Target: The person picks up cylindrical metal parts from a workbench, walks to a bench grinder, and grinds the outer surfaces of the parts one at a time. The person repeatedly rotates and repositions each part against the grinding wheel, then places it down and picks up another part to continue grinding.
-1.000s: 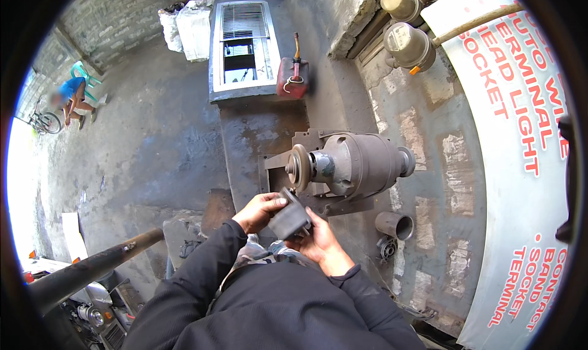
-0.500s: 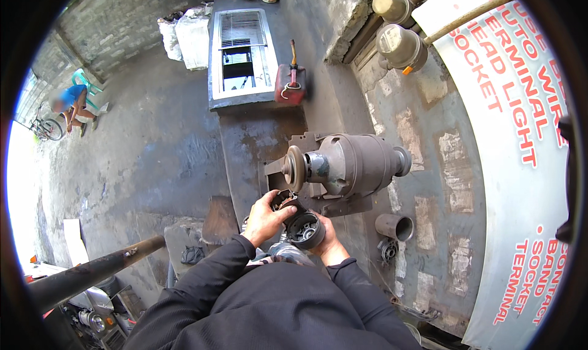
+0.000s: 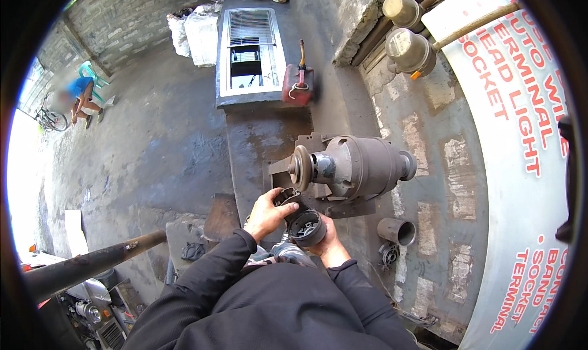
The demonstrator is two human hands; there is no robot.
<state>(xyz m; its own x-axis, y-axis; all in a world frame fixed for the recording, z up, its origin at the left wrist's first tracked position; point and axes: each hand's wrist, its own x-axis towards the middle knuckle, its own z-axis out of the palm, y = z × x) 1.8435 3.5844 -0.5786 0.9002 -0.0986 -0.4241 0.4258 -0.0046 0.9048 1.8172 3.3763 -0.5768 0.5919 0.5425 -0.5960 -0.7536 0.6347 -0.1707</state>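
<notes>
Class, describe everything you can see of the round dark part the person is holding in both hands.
The round dark part is a black, cup-like housing, seemingly metal or hard plastic, open end up, with ribs showing inside. The right hand cradles it from below; the left hand grips a dark piece at its upper left rim. It sits just below the grey bench grinder.

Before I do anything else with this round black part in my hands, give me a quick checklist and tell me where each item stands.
1. Both hands on the part: ok. The left hand grips the upper edge of the round black housing; the right hand cups it from below.
2. Open side of the housing facing up, in view: ok.
3. Housing apart from the bench grinder: ok, it sits just below the grinding wheel.
4. Wheel at rest: cannot tell.
5. Loose grey pipe piece out of the hands' way: ok, off to the right.
6. Red fuel can away from the grinder: ok, farther back.
</notes>
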